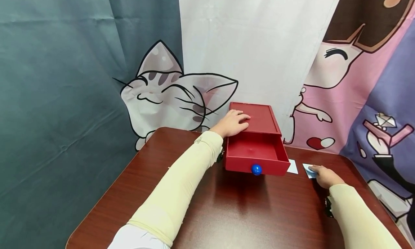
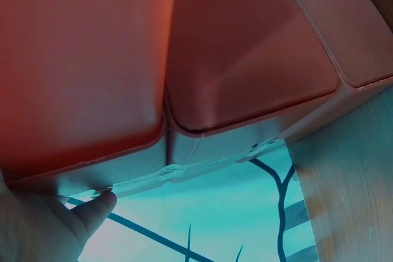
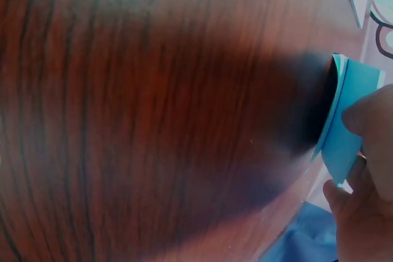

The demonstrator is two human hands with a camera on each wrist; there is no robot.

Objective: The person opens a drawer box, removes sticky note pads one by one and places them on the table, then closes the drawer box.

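Observation:
A red drawer box [image 1: 256,117] stands at the back of the table, its drawer [image 1: 257,166] pulled out toward me by a blue round knob [image 1: 256,169]. On the box's top lies my left hand [image 1: 231,123], fingers spread and fairly straight. The left wrist view shows the thumb [image 2: 95,210] along the box's edge. To the right of the box, my right hand [image 1: 325,176] pinches a light blue card-like piece [image 3: 351,118] between thumb and fingers. In the right wrist view that piece has layered edges and is tilted up from the tabletop.
A small white card [image 1: 292,166] lies between the drawer and my right hand. The dark brown wooden table [image 1: 246,220] has rounded corners. Behind it hangs a curtain [image 1: 259,44] with a cartoon cat and a cartoon figure.

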